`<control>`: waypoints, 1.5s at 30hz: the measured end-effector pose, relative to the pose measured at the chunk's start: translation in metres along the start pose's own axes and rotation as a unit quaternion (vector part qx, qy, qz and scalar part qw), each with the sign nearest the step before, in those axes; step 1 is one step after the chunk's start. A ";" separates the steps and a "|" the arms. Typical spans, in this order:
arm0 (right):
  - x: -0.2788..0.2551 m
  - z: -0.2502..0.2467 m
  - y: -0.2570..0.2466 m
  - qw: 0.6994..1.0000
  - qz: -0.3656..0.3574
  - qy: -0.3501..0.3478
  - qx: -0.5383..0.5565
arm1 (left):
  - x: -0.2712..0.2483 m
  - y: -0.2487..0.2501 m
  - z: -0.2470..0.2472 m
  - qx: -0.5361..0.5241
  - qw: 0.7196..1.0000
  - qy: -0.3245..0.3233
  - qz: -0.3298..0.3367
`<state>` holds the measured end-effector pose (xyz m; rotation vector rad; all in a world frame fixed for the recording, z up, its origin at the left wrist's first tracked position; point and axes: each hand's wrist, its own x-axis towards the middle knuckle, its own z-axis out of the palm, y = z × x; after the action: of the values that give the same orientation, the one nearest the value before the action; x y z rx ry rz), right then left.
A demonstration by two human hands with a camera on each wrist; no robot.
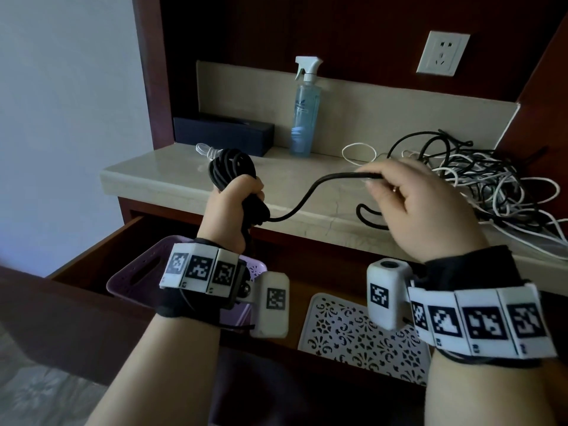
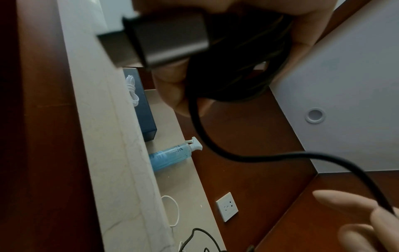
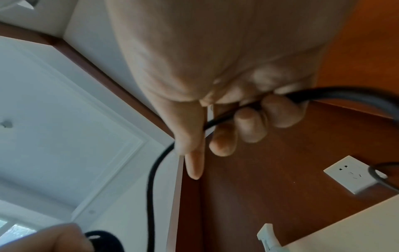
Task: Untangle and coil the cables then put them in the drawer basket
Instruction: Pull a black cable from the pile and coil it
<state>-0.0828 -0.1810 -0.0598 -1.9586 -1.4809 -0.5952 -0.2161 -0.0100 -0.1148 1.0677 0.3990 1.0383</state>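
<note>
Our left hand [image 1: 238, 199] squeezes the rolled-up black cable [image 1: 232, 167] above the open drawer [image 1: 92, 256]. Our right hand [image 1: 421, 207] pinches the loose part of it over the counter [image 1: 172, 173]. The cable looks soft, bendy and light, so it will likely flop. We should hold it near the roll. More cables [image 1: 479, 182] lie tangled on the right. The basket [image 1: 132, 281] waits in the drawer.
</note>
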 end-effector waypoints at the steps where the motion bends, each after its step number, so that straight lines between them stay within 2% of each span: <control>1: 0.000 0.001 -0.003 1.000 -0.010 0.003 0.002 | 0.000 0.000 0.000 0.008 1.000 0.001 0.002; 5: 0.000 0.003 -0.014 0.996 -0.081 0.004 0.034 | -0.001 0.000 0.002 0.036 0.999 0.017 0.013; 9: 0.001 0.002 -0.024 0.980 -0.183 -0.001 0.083 | 0.002 0.001 0.002 0.064 0.998 0.024 0.007; 15: 0.023 -0.004 -0.041 0.960 -0.251 -0.013 0.124 | -0.006 0.005 0.014 0.091 0.995 -0.011 -0.032; 19: 0.048 -0.010 -0.047 0.960 -0.224 -0.002 0.170 | -0.015 0.010 0.025 0.098 0.987 -0.098 -0.076; 23: 0.064 -0.014 -0.048 0.962 -0.186 -0.024 0.196 | -0.024 0.016 0.035 0.096 0.975 -0.178 -0.094; 28: 0.078 -0.019 -0.051 0.960 -0.179 -0.055 0.206 | -0.029 0.028 0.033 0.088 0.955 -0.262 -0.105; 33: 0.087 -0.021 -0.052 0.964 -0.173 -0.087 0.180 | -0.029 0.036 0.032 0.097 0.955 -0.264 -0.096; 36: 0.092 -0.016 -0.049 0.970 -0.153 -0.084 0.168 | -0.026 0.035 0.030 0.083 0.946 -0.288 -0.121; 38: 0.094 -0.010 -0.050 0.972 -0.149 -0.082 0.160 | -0.025 0.033 0.031 0.092 0.949 -0.275 -0.128; 42: 0.093 -0.009 -0.051 0.971 -0.164 -0.098 0.142 | -0.024 0.030 0.030 0.084 0.954 -0.272 -0.092; 45: 0.088 -0.013 -0.045 0.966 -0.126 -0.114 0.194 | -0.021 0.032 0.025 0.071 0.959 -0.269 -0.051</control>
<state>-0.1014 -0.1206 0.0168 -1.5863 -1.8469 -0.1634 -0.2249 -0.0379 -0.0797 1.3905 0.0838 0.5969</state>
